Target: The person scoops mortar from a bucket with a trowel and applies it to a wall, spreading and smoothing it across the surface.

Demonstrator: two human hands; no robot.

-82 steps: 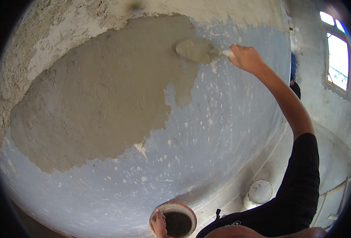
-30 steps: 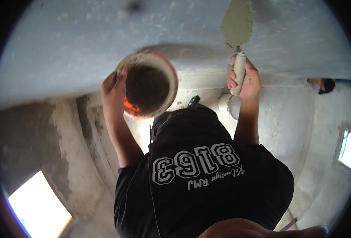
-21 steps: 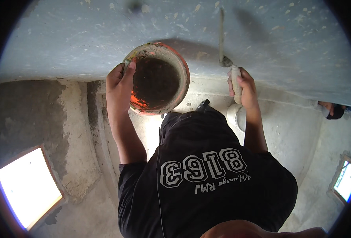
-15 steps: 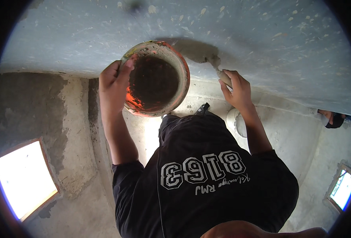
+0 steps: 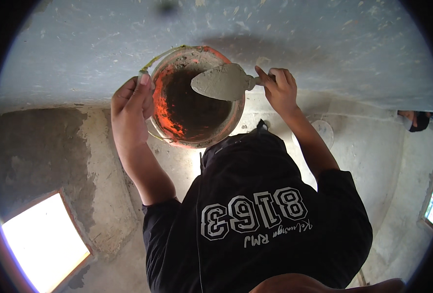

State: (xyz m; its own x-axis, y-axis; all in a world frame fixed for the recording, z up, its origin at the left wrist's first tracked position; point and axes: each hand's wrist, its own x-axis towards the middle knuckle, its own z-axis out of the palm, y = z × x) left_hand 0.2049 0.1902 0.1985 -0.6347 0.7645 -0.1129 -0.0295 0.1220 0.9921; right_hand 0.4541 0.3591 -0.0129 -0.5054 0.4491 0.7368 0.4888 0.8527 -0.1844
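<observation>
An orange bucket point(image 5: 163, 105), crusted with grey mortar, hangs in front of me, its mouth toward the view. My left hand point(image 5: 132, 105) is closed round the bucket's thin wire handle at its left side. Inside lies dark wet mortar point(image 5: 192, 112). Over the right part of the mouth is a pointed trowel point(image 5: 220, 82), its blade coated in grey. My right hand point(image 5: 279, 90) grips the trowel's handle, with the index finger stretched along it. Whether the blade touches the rim I cannot tell.
A blue-grey wall point(image 5: 324, 49) with pale flecks stands close ahead. Below are a grey floor and a round pale lid-like shape point(image 5: 322, 133). Bright window openings point(image 5: 45, 244) lie at both sides. Part of another person point(image 5: 414, 120) shows at the far right.
The trowel has come off the wall and moved left over the bucket's mouth. The bucket has shifted slightly right, and its handle now stands away from the rim in my left hand.
</observation>
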